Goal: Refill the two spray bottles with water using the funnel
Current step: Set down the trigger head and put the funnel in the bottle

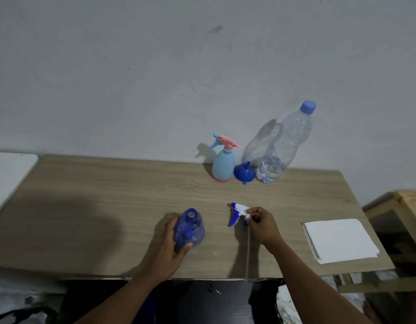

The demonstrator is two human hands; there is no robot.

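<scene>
Blue spray bottle [189,229] is near the front of the counter [109,206], roughly mid, w/ its top off and the neck open. Left hand [172,249] grips it around the body, thumb in front, fingers wrapped behind. Can't tell if the base sits on the counter or is lifted a bit.

Just to the right, apart from the bottle, is its white-and-blue trigger head [238,212]. Right hand [263,226] pinches it at the collar w/ curled fingers, nozzle pointing left. A thin pale tube [247,253] hangs down from it past the counter's front edge.

At the back by the wall [155,78], L to R: 2nd spray bottle [222,166], light blue w/ pink base and pink/blue trigger still on, upright. Then the blue funnel [242,173] lying on its side, spout pointing up and back, between the two bottles. Then a big clear water bottle [282,146], blue cap on, a little water in the bottom.

Far right on the counter, a stack of white paper towels [340,239], well apart from the rest. Wooden shelf thing [403,202] beyond the right end, white surface [10,171] at far left.
</scene>
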